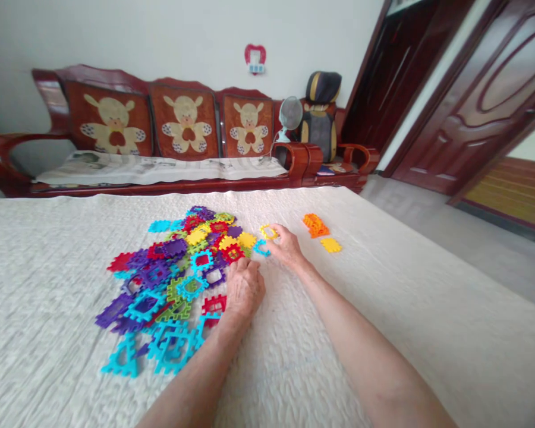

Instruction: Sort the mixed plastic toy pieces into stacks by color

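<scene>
A pile of coloured interlocking plastic pieces (173, 285), blue, purple, red, green and yellow, many of them open frames with notched edges, is spread over the bed-like quilted surface. My left hand (246, 286) rests at the pile's right edge, its fingers curled down beside a red piece (232, 254); the fingertips are hidden, so what they hold cannot be made out. Between the thumb and fingers of my right hand (289, 249) is a yellow frame-shaped interlocking piece (268, 232). A blue notched piece (261, 248) lies just below it, near the thumb.
To the right lie a small stack of orange pieces (315, 225) and a flat yellow piece (330, 245). The white quilted cover (428, 333) reaches toward a wooden sofa (178, 189) with bear-patterned cushions. A fan (290, 114) and massage-seat chair (320, 131) stand behind.
</scene>
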A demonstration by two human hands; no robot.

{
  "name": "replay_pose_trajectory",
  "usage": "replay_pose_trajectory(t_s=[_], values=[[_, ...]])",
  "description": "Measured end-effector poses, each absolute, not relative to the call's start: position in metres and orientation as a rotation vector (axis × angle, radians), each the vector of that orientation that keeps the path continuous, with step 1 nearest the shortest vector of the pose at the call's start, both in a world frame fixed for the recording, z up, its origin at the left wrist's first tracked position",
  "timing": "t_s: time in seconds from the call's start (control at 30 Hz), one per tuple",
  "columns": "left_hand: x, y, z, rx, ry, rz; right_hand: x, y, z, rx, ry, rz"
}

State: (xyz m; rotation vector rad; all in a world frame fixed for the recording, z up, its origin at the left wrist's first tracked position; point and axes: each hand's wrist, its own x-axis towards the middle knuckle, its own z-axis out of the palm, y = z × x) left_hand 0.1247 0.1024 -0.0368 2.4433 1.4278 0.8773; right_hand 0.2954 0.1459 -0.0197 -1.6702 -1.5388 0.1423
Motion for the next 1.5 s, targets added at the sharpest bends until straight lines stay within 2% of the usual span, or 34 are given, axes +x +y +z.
replay_pose_trajectory(t_s=[0.27,0.43,1.07,1.17,1.3,1.5], values=[[0.124,0.105,-0.042,2.481,1.393,0.920,0.399,0.086,-0.023,-1.929,-1.143,-0.263],[0.123,0.104,-0.040,2.496,1.408,0.908,0.428,0.068,-0.031,-2.135,-0.962,-0.229],[0.123,0.103,-0.039,2.464,1.404,0.903,0.423,0.071,-0.032,-2.298,-1.100,-0.194],[0.125,0.103,-0.039,2.420,1.426,0.942,0.421,0.071,-0.031,-2.230,-1.096,-0.266],[0.126,0.104,-0.039,2.371,1.452,0.988,0.398,0.078,-0.026,-1.899,-1.317,-0.380],[0.126,0.105,-0.039,2.355,1.459,0.953,0.319,0.126,-0.020,-1.580,-1.734,-0.014]])
